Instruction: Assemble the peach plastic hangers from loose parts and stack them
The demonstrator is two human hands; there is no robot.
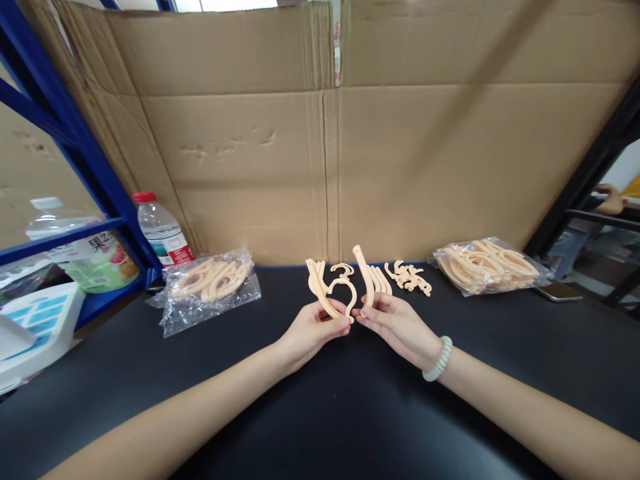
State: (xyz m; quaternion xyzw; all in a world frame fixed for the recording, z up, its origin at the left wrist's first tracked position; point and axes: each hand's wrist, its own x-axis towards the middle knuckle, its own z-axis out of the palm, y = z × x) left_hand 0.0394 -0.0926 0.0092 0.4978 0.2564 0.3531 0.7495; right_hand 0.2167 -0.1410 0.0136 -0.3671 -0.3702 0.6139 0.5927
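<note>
My left hand (316, 333) is closed, thumb and fingers pinching a pale curved wooden piece (323, 293) at its lower end. A hook-shaped wooden piece (354, 293) meets it at the same fingertips; whether the two are joined I cannot tell. In my right hand (400, 328), also closed, another curved wooden strip (369, 283) stands tilted upward. The fingertips of both hands are close together over the black table. Just behind them lie several curved wooden strips (383, 280), a small curled piece (343, 269) and a cluster of small wavy pieces (410, 277).
Clear bags of wooden pieces lie at left (213, 280) and right (487, 263), with a phone (557, 292) beside the right one. A red-capped bottle (163, 230) stands by the blue rack (65, 127). Cardboard (240, 153) walls the back. A white-and-blue object (45, 327) sits far left.
</note>
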